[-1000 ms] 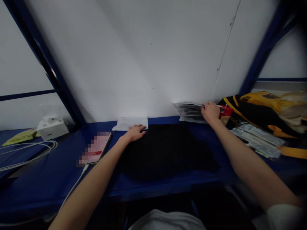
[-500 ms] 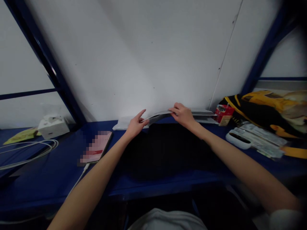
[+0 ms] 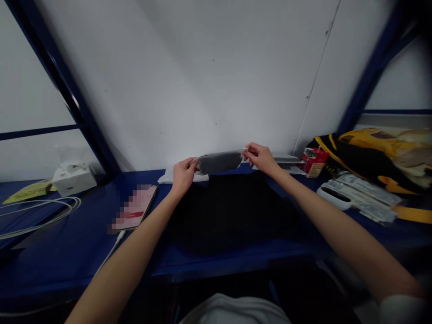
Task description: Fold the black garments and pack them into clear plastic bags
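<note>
A thin, flat bag (image 3: 221, 163), grey with white edges, is stretched between my two hands above the back of the blue table. My left hand (image 3: 184, 176) pinches its left end, thumb against fingers. At the opposite end, my right hand (image 3: 259, 157) grips a white corner between fingertips. Below them a dark black cloth (image 3: 232, 211), apparently folded, lies on the table; its details are lost in shadow. Behind my left hand rests a white packet (image 3: 165, 176), partly covered by the hand. Several flat, pale sleeves (image 3: 288, 163) are stacked beyond my right hand.
Left of my arm lies a phone (image 3: 137, 209) on a charging cable (image 3: 114, 249). A white box (image 3: 73, 179) and coiled cable stand farther left. To the right are a red box (image 3: 314, 161), a white oval object (image 3: 333, 199), clear packets (image 3: 366, 193) and a black-and-yellow bag (image 3: 357, 157).
The bag has tilted, so its grey face now shows toward me. My left hand has shifted slightly left and closed its raised index finger; my right hand has moved a little right.
</note>
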`<act>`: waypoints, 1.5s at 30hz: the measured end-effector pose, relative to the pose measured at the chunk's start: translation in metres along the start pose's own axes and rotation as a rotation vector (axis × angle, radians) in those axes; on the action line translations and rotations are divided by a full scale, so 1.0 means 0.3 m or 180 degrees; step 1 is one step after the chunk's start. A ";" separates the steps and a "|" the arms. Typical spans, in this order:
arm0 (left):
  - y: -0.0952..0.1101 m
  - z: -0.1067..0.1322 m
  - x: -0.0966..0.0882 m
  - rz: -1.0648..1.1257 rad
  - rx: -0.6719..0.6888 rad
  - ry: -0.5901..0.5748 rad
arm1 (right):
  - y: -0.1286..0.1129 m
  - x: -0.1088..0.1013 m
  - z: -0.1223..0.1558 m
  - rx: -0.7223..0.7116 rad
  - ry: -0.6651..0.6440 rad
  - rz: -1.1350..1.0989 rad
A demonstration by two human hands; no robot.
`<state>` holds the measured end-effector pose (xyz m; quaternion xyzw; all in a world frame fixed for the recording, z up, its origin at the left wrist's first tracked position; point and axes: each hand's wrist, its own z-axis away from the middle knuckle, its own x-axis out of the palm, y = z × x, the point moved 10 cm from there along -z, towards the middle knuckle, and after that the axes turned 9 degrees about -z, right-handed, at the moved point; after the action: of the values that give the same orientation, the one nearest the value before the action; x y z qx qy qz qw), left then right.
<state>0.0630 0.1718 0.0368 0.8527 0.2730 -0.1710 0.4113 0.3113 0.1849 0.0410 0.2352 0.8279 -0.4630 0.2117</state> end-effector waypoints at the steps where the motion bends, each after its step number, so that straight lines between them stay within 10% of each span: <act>1: 0.001 -0.002 -0.018 -0.0126 0.0029 0.0131 | -0.009 0.005 0.002 -0.0028 0.0079 -0.0260; 8: 0.131 0.041 -0.128 -0.1135 0.0916 0.1154 | -0.146 0.035 0.047 -0.0749 0.0272 -0.1269; 21: 0.407 0.162 0.006 -0.1108 0.2261 0.0625 | -0.297 0.112 0.136 -0.1349 0.0032 -0.0822; 32: 0.363 0.107 0.007 -0.1453 0.1997 0.0566 | -0.303 0.051 0.133 -0.1431 0.0538 -0.0422; 45: 0.157 0.012 -0.044 -0.1765 0.1235 0.0379 | -0.085 -0.151 0.021 -0.0767 0.1074 -0.1356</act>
<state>0.0808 0.1405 0.0700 0.8169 0.4803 -0.2750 0.1626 0.3334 0.1588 0.0807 0.1030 0.9312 -0.3498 -0.0045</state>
